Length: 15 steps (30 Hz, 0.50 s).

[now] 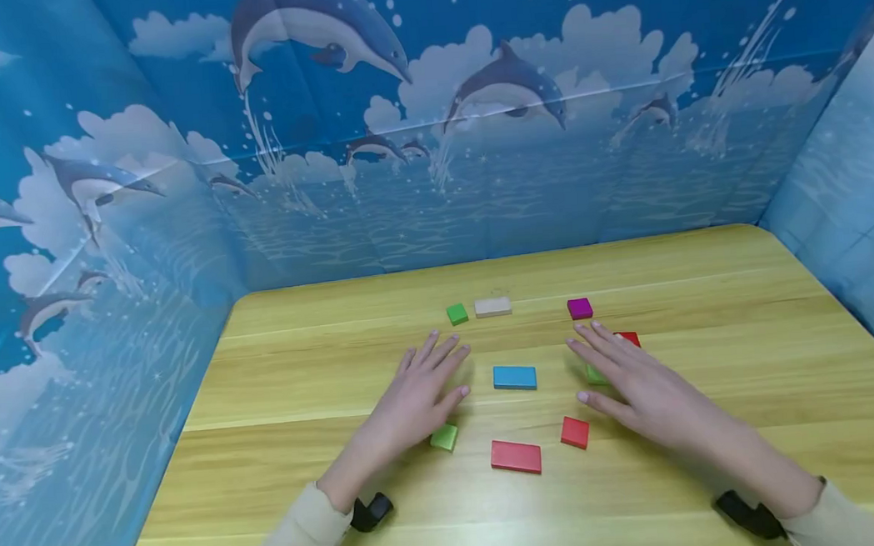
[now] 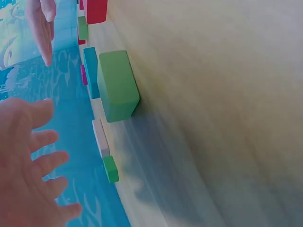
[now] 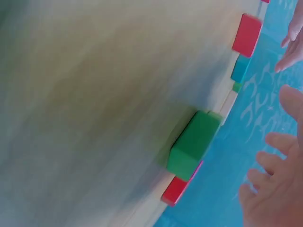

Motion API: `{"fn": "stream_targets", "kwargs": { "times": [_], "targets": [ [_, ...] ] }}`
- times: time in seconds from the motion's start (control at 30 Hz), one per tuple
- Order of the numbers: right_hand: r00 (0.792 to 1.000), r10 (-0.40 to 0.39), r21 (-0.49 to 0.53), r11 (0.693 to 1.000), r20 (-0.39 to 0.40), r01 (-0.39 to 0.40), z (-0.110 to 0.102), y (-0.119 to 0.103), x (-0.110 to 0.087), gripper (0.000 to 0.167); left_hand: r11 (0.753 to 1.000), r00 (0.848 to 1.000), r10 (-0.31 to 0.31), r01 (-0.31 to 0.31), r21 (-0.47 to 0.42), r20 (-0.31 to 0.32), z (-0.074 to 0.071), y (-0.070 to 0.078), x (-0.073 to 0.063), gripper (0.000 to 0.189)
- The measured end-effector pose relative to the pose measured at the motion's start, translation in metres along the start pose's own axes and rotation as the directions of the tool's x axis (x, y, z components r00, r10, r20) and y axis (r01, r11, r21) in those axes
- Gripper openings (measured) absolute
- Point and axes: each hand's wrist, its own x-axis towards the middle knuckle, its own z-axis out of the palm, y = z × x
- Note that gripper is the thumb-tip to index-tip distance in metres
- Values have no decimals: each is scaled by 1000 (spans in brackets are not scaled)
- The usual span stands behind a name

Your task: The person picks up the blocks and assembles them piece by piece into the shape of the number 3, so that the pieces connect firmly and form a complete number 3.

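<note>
My left hand (image 1: 417, 394) hovers over the left part of the blocks with its fingers spread, holding nothing. A light green block (image 1: 444, 437) lies just below its thumb side. On the other side, my right hand (image 1: 639, 386) is held palm down with straight fingers, partly covering a green block (image 1: 596, 375) and a red block (image 1: 627, 339). Between the hands lies a blue block (image 1: 514, 378). Nearer me are a long red block (image 1: 516, 457) and a smaller red block (image 1: 575, 432). In the left wrist view, the light green block (image 2: 118, 85) stands apart from the spread fingers.
Toward the far edge of the wooden table (image 1: 320, 330) lie a small green block (image 1: 457, 313), a whitish block (image 1: 492, 306) and a purple block (image 1: 579, 308). A blue dolphin-print curtain (image 1: 432, 198) stands behind the table and along both sides.
</note>
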Motion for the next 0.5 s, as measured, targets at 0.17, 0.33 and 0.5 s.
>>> {"fn": "stream_targets", "kwargs": {
  "times": [0.17,0.33,0.5],
  "targets": [
    [999,-21,67,998,39,19,-2,10,5,73,979,998,-9,22,-205,64,0,-4,8,57],
    [998,-44,100,994,47,39,-5,14,11,66,912,987,-46,103,-397,151,-1,-5,17,50],
    [998,-40,137,990,44,33,-3,17,15,60,878,983,-62,137,-459,174,3,-8,23,46]
  ]
}}
